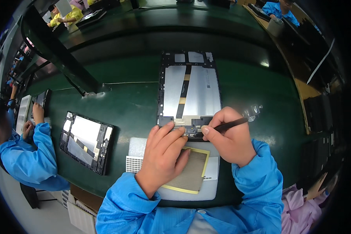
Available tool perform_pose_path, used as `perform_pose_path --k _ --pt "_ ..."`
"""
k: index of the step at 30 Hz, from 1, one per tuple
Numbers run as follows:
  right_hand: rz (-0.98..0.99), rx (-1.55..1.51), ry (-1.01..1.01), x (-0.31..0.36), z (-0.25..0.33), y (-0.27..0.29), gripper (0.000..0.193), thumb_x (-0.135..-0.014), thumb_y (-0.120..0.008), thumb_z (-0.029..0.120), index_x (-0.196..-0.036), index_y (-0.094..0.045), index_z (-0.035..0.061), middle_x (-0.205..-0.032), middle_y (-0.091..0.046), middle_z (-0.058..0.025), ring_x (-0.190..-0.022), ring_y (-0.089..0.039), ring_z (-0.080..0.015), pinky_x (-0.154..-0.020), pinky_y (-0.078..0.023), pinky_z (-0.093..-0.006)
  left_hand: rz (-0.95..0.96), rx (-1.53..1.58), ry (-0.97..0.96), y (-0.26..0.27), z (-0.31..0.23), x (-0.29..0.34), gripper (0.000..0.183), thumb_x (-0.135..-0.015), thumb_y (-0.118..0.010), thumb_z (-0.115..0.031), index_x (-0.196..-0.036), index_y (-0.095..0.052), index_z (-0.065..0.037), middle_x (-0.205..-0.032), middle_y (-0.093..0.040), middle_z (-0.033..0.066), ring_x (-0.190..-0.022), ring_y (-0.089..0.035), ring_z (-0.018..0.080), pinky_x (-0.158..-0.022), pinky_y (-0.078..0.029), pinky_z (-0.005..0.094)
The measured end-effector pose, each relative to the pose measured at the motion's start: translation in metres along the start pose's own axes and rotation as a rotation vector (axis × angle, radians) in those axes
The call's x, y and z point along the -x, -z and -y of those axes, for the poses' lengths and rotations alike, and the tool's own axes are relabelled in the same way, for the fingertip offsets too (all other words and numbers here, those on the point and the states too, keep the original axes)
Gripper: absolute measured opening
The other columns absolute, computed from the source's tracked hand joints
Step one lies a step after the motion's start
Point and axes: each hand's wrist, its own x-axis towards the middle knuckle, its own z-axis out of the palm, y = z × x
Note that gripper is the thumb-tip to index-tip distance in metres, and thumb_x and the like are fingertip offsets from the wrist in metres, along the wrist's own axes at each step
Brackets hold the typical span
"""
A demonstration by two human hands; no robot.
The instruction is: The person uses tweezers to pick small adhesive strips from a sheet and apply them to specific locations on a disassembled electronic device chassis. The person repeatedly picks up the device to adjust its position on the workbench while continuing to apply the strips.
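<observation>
We're at a dark green bench, co-worker and second tablet left of our left hand; its fingertips rest, thumb out, on the opened tablet ahead, hiding some of it; our right hand pinches a dark tool

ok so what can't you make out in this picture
Head view:
- Tip of the dark tool in the right hand: too small and dark
- Left part of the yellow-edged sheet: hidden under the left hand
- Pink garment, lower right: cut off by the picture's edge
</observation>
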Motion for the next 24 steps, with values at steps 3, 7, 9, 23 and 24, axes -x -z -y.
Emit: perform_pose_path --k 3,7,9,23,24 --pt "0.001 0.015 0.025 0.0 0.0 -0.001 0.015 -0.08 -0.067 0.007 -0.08 -0.052 0.0021 -0.069 -0.052 -0.0041 -0.063 -0.047 -0.0093 -0.055 -0.039 -0.0256 -0.008 0.001 -0.01 -0.001 0.001 0.001 0.041 -0.06 -0.076 -0.007 -0.099 -0.062 -0.004 -0.112 -0.059 0.0117 -0.114 -0.051 0.0346 -0.098 -0.033 0.0505" --pt "-0.005 0.027 0.042 0.0 -0.001 -0.002 0.015 -0.08 -0.066 0.007 -0.08 -0.052 0.0019 -0.069 -0.053 -0.0051 -0.062 -0.047 -0.0104 -0.054 -0.039 -0.0264 -0.006 -0.025 -0.013 -0.002 -0.001 0.001 0.042 -0.059 -0.075 -0.007 -0.099 -0.062 -0.005 -0.113 -0.058 0.0113 -0.114 -0.05 0.0347 -0.098 -0.033 0.0513" --pt "-0.005 0.051 0.065 -0.001 0.0 -0.003 0.014 -0.08 -0.066 0.007 -0.08 -0.052 0.0019 -0.07 -0.053 -0.0058 -0.062 -0.047 -0.0114 -0.055 -0.04 -0.027 0.001 -0.042 -0.007 -0.003 -0.002 0.001 0.043 -0.059 -0.075 -0.008 -0.1 -0.062 -0.006 -0.114 -0.058 0.0107 -0.114 -0.05 0.0343 -0.098 -0.033 0.0517" --pt "-0.179 -0.393 0.002 0.035 -0.006 0.015 0.014 -0.082 -0.062 -0.001 -0.083 -0.048 0.0022 -0.078 -0.056 -0.0077 -0.069 -0.059 -0.0148 -0.064 -0.05 -0.0276 0.022 -0.261 0.038 -0.01 -0.014 0.001 0.044 -0.061 -0.072 -0.01 -0.104 -0.06 -0.012 -0.117 -0.051 0.0091 -0.116 -0.043 0.035 -0.096 -0.032 0.0571" --pt "-0.213 -0.536 -0.052 0.048 -0.008 0.017 0.014 -0.083 -0.061 -0.002 -0.085 -0.047 0.0019 -0.078 -0.056 -0.0078 -0.07 -0.061 -0.0158 -0.066 -0.051 -0.0279 0.022 -0.249 0.045 -0.011 -0.015 0.002 0.046 -0.06 -0.073 -0.011 -0.104 -0.06 -0.011 -0.118 -0.05 0.0096 -0.116 -0.042 0.0357 -0.096 -0.031 0.0574"
